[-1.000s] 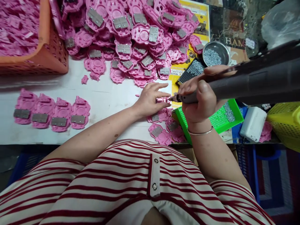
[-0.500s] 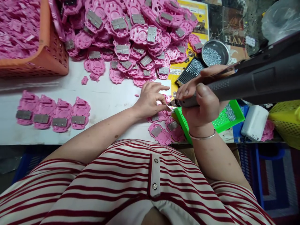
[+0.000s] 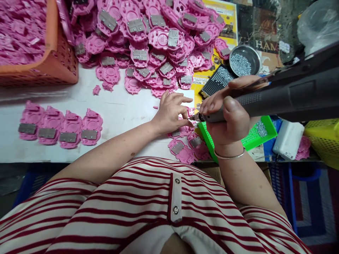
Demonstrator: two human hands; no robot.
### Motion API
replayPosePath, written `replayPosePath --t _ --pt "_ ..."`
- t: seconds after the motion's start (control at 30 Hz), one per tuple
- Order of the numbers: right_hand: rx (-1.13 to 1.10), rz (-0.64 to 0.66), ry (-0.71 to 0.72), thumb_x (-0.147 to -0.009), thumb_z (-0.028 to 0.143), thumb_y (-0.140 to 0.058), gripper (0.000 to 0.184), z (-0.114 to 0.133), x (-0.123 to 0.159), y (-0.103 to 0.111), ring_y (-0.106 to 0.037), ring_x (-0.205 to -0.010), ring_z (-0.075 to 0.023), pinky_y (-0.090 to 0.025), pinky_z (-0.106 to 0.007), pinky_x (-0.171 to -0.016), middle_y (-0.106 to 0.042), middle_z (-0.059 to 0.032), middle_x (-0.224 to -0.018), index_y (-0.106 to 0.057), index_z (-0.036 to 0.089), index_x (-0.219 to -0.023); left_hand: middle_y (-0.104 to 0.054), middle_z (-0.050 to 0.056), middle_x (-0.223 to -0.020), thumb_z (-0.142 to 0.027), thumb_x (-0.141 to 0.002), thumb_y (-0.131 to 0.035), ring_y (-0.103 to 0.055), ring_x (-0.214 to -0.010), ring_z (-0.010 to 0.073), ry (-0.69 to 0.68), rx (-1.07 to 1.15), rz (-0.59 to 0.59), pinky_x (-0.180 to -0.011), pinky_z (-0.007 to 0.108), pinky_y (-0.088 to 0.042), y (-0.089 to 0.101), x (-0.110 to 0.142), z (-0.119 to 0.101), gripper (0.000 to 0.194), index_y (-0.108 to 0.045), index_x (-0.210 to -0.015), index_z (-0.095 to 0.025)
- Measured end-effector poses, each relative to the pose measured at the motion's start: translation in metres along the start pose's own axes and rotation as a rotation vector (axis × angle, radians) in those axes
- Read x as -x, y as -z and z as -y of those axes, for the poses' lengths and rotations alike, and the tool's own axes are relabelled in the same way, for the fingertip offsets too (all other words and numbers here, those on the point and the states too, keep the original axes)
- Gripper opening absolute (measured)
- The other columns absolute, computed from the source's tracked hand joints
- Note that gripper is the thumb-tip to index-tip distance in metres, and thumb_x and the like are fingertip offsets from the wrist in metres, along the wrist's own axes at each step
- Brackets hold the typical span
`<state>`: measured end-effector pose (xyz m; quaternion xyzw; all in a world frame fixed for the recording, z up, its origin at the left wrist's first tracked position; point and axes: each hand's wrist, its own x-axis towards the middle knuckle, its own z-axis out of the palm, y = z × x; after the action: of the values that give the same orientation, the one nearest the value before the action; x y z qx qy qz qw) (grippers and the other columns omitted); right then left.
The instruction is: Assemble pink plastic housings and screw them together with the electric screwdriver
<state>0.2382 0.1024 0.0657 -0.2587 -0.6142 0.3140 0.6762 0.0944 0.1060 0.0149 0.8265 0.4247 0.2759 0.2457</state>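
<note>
My right hand (image 3: 230, 116) is wrapped around a dark electric screwdriver (image 3: 278, 93) that slants in from the right. Its bit (image 3: 195, 117) points left and meets the fingertips of my left hand (image 3: 172, 113). Thumb and forefinger of that hand curl around the bit's tip, on a pink plastic part (image 3: 190, 112) mostly hidden beneath; any screw there is too small to make out. Just below lie several pink plastic housings with grey metal plates (image 3: 181, 150). Four-sided plates also show on a row of similar housings (image 3: 70, 128) at the left.
A large heap of pink housings (image 3: 136, 56) covers the back. An orange basket (image 3: 60, 67) of pink pieces stands back left. On the right are a metal bowl of screws (image 3: 258, 61), a black tray (image 3: 212, 84), a green tray (image 3: 271, 130) and a white box (image 3: 288, 139).
Both hands and the screwdriver hold almost the same position. The whole view has shifted very slightly.
</note>
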Motion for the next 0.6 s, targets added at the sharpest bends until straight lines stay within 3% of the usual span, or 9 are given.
replayPosePath --t 0.1,0.27,0.4,0.6 --pt "-0.007 -0.005 0.041 -0.091 0.045 -0.061 0.021 0.004 -0.004 -0.005 -0.049 -0.04 -0.0075 -0.045 -0.022 -0.04 -0.044 0.0093 -0.059 -0.048 0.031 -0.101 -0.064 0.001 -0.133 -0.049 -0.074 -0.081 -0.043 -0.132 0.0302 -0.008 -0.039 0.008 -0.118 0.053 -0.021 -0.002 0.001 0.001 0.027 -0.071 -0.078 -0.024" --pt "0.134 -0.126 0.053 -0.087 0.051 -0.062 0.026 -0.008 -0.001 -0.001 -0.052 -0.045 -0.0119 -0.044 -0.027 -0.041 -0.043 0.0062 -0.059 -0.052 0.033 -0.103 -0.062 0.01 -0.133 -0.056 -0.072 -0.08 -0.048 -0.124 0.0316 0.058 -0.121 0.01 -0.111 0.049 -0.029 -0.005 0.003 0.003 0.06 -0.067 -0.12 -0.022" --pt "0.279 -0.146 -0.092 -0.083 0.067 -0.06 0.043 -0.024 0.006 0.007 -0.053 -0.048 -0.0149 -0.051 -0.034 -0.051 -0.052 0.0029 -0.071 -0.047 0.035 -0.11 -0.067 0.007 -0.121 -0.046 -0.08 -0.076 -0.051 -0.116 0.0296 0.078 -0.138 0.044 -0.104 0.045 -0.035 -0.006 0.004 0.002 0.046 -0.069 -0.118 -0.022" --pt "0.288 -0.198 -0.079 -0.082 0.067 -0.06 0.042 -0.032 0.006 0.008 -0.055 -0.049 -0.0148 -0.054 -0.035 -0.053 -0.056 0.0027 -0.074 -0.049 0.036 -0.108 -0.068 0.007 -0.116 -0.047 -0.081 -0.075 -0.052 -0.112 0.0288 0.084 -0.136 0.069 -0.099 0.042 -0.037 -0.006 0.003 0.002 0.043 -0.071 -0.116 -0.022"
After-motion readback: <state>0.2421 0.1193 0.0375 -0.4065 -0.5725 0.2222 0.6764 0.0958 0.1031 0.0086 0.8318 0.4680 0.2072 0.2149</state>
